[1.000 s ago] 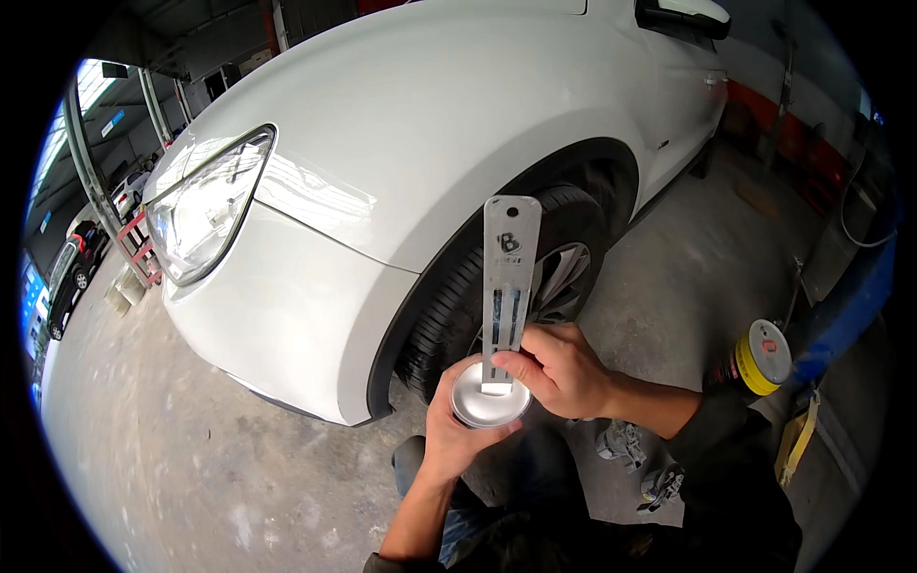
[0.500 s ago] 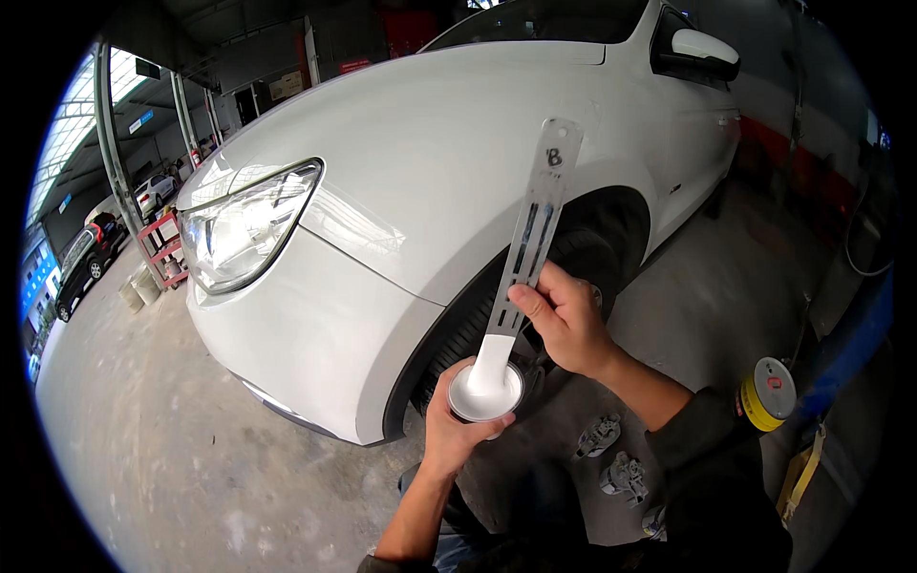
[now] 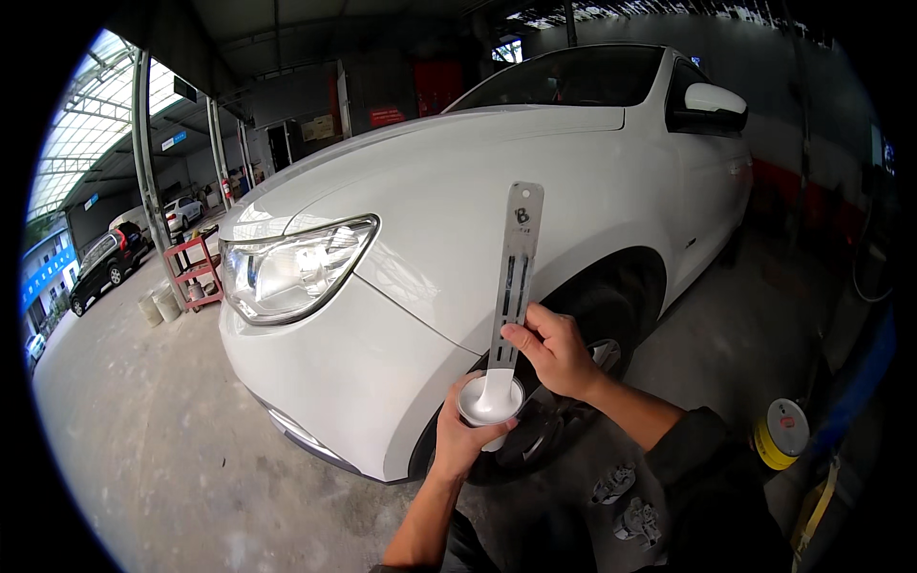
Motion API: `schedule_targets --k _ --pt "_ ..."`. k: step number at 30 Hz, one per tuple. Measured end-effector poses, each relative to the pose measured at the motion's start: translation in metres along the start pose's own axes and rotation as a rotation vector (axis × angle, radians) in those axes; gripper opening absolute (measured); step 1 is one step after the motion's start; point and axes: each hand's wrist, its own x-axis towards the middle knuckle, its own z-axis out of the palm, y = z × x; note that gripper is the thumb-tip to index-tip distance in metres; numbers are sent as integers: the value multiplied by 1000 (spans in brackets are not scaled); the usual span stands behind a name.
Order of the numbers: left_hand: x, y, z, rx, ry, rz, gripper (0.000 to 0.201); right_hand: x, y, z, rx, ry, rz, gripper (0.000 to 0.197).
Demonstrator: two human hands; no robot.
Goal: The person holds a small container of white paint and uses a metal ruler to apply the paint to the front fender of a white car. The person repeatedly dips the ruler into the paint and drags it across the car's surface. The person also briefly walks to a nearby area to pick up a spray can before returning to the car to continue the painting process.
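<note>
My left hand [image 3: 458,435] is closed around a small cup [image 3: 491,421] of white paint, which it holds upright in front of the car's front wheel. In my right hand [image 3: 559,353], a flat metal paint stirring stick [image 3: 521,244] is pinched between thumb and fingers. This stick has long slots, a hole at its top end and a dark handwritten mark. It stands nearly upright, its lower end coated with white paint and dipped into the cup. Whether its tip touches the bottom is hidden by the paint.
A white car [image 3: 430,220] fills the middle, its headlight [image 3: 301,267] to the left. Low on the right stands a yellow can [image 3: 785,430] with a grey lid. Grey parts [image 3: 635,520] lie on the floor near my legs. A red cart [image 3: 196,272] stands far left.
My head view has tilted up, so the car sits lower in the picture. The stick has turned from a rightward lean to nearly upright, still in the paint.
</note>
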Motion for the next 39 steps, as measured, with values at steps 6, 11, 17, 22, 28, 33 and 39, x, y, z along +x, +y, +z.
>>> schedule_targets --k 6,11,17,22,28,33,39 --pt "12 4 -4 -60 -11 -20 78 -4 23 19 79 -27 28 25" --pt "14 6 -15 -1 0 37 77 28 7 6 196 69 72 23" --pt "21 2 -5 -36 11 28 77 7 22 21 60 -35 95 38" --pt "16 4 -10 33 66 19 77 30 24 15 127 108 79 35" --pt "17 -2 -2 -4 113 14 79 24 31 15 86 23 145 35" --pt "19 -2 6 -18 99 24 78 5 35 22 61 -11 77 31" --pt "15 -4 -1 34 130 63 76 28 15 10 109 131 73 33"
